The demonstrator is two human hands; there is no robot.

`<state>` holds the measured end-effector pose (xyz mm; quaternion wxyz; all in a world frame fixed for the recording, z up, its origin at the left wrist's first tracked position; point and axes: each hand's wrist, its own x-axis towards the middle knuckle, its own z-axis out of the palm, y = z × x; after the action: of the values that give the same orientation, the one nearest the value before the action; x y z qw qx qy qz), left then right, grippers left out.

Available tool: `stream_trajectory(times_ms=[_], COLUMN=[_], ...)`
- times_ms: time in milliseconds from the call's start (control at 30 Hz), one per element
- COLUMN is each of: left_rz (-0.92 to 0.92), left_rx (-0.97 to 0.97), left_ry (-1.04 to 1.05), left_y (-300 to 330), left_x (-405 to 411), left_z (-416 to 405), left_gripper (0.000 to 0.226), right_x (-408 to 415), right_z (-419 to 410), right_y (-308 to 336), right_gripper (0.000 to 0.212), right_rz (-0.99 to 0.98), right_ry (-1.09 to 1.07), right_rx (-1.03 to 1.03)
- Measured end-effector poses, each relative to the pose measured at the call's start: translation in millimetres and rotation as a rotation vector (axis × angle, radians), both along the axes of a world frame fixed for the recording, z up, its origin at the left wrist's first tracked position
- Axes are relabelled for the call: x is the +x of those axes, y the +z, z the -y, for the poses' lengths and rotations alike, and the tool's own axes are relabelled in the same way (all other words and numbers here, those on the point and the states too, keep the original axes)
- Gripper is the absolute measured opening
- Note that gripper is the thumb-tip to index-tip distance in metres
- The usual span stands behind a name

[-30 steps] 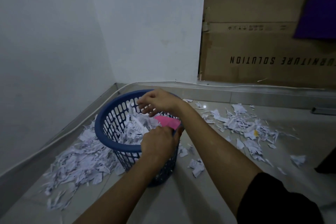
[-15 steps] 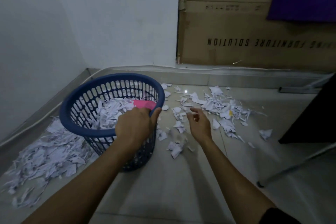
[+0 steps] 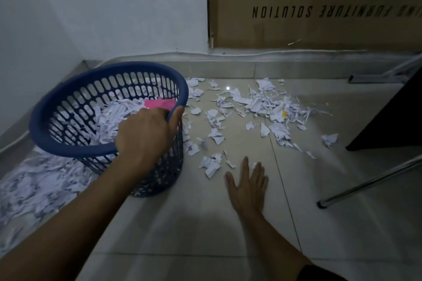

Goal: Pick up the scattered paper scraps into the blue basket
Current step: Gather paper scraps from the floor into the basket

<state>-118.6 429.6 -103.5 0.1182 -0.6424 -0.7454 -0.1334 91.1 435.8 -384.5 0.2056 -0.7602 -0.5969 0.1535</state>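
Curled over the near rim, the left hand (image 3: 146,131) grips the round blue plastic lattice basket (image 3: 68,143), thumb outside, seemingly to steady it or tip its mouth toward the work; it appears slightly tilted. Nearer on the right, the right hand (image 3: 247,183) lies flat with fingers spread on the pale glossy floor tiles (image 3: 205,223), holding nothing, probably poised to sweep scraps together. Torn white paper scraps (image 3: 262,102) lie scattered just beyond its fingertips and further back; another heap (image 3: 34,180) sits left of the basket, which already holds shreds and a pink piece (image 3: 161,104). Behind stand a white wall (image 3: 114,7) and a brown cardboard box (image 3: 319,7).
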Motion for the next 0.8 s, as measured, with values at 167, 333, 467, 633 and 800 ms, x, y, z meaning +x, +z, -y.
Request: stream_trajectory(times_ms=[167,333,467,633,800], left_rz=[-0.043,-0.045,-0.045,-0.029,-0.012], left_rx=[-0.011,0.007,0.016,0.017,0.000], left_ry=[0.011,0.009,0.005,-0.010,-0.012], left_y=[-3,-7,-5,-7,-6], left_x=[-1,-5,-3,-4,-3], left_z=[4,2,2,4,4], left_gripper=[0.065,0.065,0.064,0.064,0.065], right_x=[-27,-60,-66,-58,-38], right_z=[-42,-69,-75,-82,-83], right_y=[11,11,2,1,17], right_gripper=[0.106,0.101,0.054,0.029,0.042], right_rz=[-0.142,0.004,0.323,0.337,0.120], right_ry=[0.135,0.266,0.290,0.313,0.312], right_rx=[-0.039,-0.108,0.079,0.187,0.095])
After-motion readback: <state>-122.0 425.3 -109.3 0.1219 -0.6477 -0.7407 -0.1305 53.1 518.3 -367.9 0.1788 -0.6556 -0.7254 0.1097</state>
